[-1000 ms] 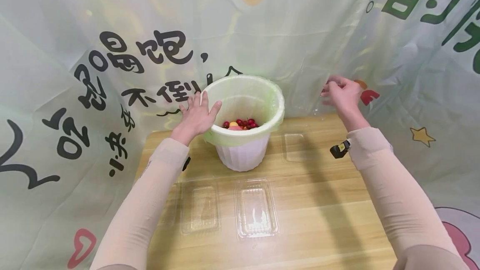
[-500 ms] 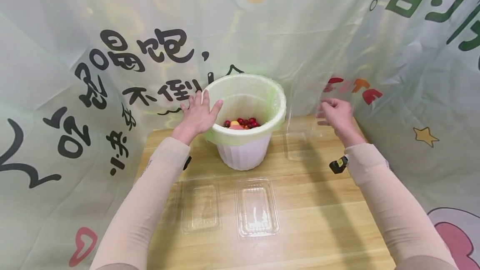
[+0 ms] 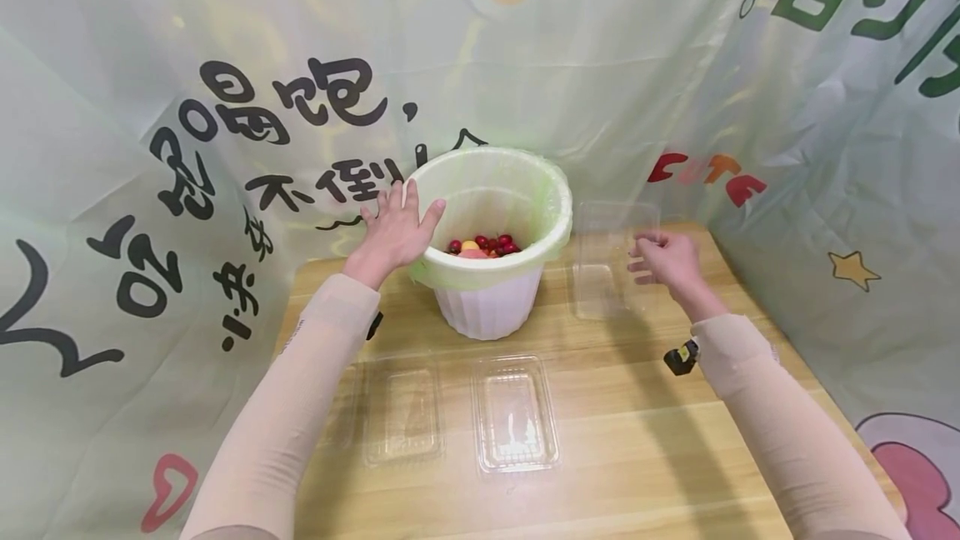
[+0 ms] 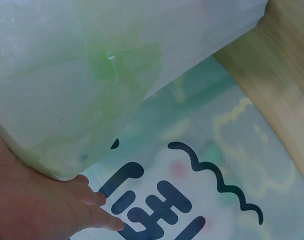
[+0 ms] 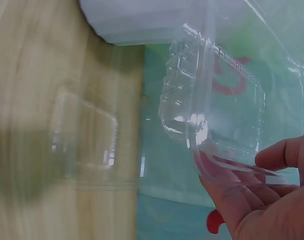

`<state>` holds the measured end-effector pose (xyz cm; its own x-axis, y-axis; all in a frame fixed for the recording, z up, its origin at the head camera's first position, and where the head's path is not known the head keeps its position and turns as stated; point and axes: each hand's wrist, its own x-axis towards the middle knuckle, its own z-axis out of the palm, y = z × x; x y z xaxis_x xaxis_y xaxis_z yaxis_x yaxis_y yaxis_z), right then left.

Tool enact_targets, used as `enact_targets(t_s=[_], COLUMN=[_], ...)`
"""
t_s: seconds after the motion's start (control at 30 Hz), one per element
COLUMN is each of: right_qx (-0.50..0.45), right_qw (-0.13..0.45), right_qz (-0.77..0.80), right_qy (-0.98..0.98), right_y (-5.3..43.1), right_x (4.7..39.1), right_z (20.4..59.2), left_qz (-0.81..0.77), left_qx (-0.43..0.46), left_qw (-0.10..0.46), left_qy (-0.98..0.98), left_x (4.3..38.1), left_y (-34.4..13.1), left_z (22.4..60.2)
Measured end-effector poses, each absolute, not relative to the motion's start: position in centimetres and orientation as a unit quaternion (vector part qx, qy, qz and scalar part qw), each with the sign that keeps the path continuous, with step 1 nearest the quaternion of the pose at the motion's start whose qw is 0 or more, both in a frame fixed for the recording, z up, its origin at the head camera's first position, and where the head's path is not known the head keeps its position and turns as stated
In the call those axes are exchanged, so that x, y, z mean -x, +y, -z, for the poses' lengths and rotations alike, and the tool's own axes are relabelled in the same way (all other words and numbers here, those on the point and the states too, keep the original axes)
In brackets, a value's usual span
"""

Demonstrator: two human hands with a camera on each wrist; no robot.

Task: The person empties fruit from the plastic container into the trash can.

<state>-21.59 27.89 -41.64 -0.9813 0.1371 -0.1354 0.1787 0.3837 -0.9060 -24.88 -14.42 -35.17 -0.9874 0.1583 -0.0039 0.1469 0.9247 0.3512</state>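
Note:
My left hand [image 3: 396, 229] rests with spread, straight fingers on the left rim of a white ribbed bin [image 3: 487, 308]. A pale green plastic bag lines it and folds over the rim [image 4: 106, 60]. Inside lie several dark red cherries [image 3: 501, 244] beside a yellow and a pinkish round fruit. To the bin's right, my right hand [image 3: 670, 261] pinches a clear plastic food box [image 5: 227, 110] by its edge, thumb on one side and fingers on the other. In the right wrist view the box is tilted above another clear box [image 5: 86, 135] lying on the table.
Two clear plastic boxes, one at the middle [image 3: 516, 415] and one to its left [image 3: 402, 415], lie in front of the bin on the wooden table [image 3: 637, 473]. Part of another shows near my left sleeve. Printed cloth [image 3: 585, 48] surrounds the table at the back and sides.
My right hand has come down from beside the back cloth towards the table, lowering the clear box near the one lying there. The left hand has stayed on the bin rim.

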Motion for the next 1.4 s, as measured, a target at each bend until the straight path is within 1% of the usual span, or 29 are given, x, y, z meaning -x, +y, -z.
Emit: enact_targets(t_s=[0.37,0.73,1.0,1.4], right_qx=[-0.079,-0.089,-0.094,-0.086], right_qw=[0.076,0.134,0.164,0.189], right_qz=[0.523,0.506,0.502,0.478], right_qy=[0.845,0.847,0.844,0.853], right_y=[28.6,28.8,28.5,28.1], right_x=[19.2,17.3,15.5,13.9], right_z=[44.5,47.7,49.8,52.4], left_qz=[-0.182,-0.183,-0.182,-0.176], left_qx=[-0.078,-0.078,-0.080,-0.077], left_qw=[0.018,0.021,0.020,0.021], left_qy=[0.980,0.980,0.980,0.981], left_x=[25.0,24.8,24.8,24.9], left_y=[-14.5,-14.7,-14.5,-14.4], left_z=[35.2,35.1,35.0,35.2])
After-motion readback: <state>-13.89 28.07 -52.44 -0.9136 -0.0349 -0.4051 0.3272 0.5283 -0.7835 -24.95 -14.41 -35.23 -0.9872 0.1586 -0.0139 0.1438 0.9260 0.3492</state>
